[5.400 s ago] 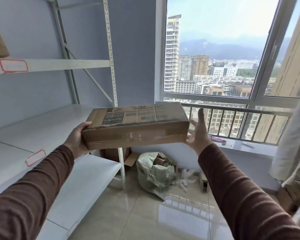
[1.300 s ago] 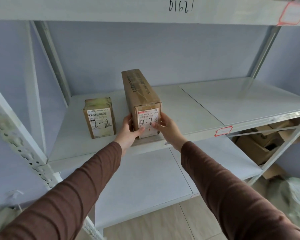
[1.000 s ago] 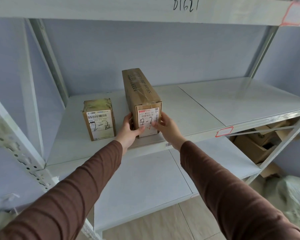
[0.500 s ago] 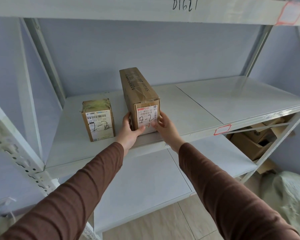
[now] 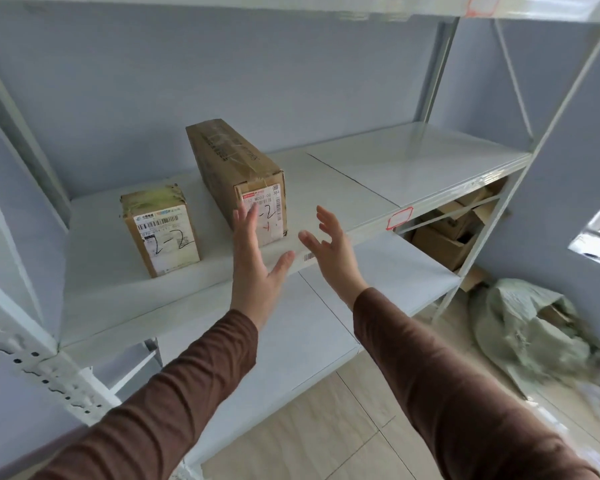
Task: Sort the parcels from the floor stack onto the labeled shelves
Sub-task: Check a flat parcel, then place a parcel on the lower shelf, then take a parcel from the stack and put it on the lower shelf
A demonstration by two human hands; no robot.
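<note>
1. Two brown knit sleeves [image 5: 174, 403] reach in from the bottom edge, one on each arm.
2. The left hand [image 5: 253, 261] is released, with straight fingers spread and the palm turned inward; it holds nothing and overlaps the long box's label in the view (contact cannot be told).
3. The right hand [image 5: 329, 251] is also released, its fingers loosely apart, holding nothing, in front of the shelf edge just right of the long box.
4. The white metal shelf [image 5: 125, 299] is smooth and flat, made of panels with a seam, and a red-outlined tag [image 5: 399, 218] is stuck to its front lip.
5. Two cardboard parcels stand on that shelf, apart from each other. The small box [image 5: 161, 233] is squat, with green tape across its top and a white label marked "2-2". The long box [image 5: 236, 168] is narrow and deep, wrapped in clear glossy tape, its label end facing forward (partly hidden by the left hand).
6. Down on the right, crumpled open cartons [image 5: 454, 230] sit under the shelf, and one wrinkled pale green sack [image 5: 530, 330] slumps on the glossy beige floor tiles.
</note>
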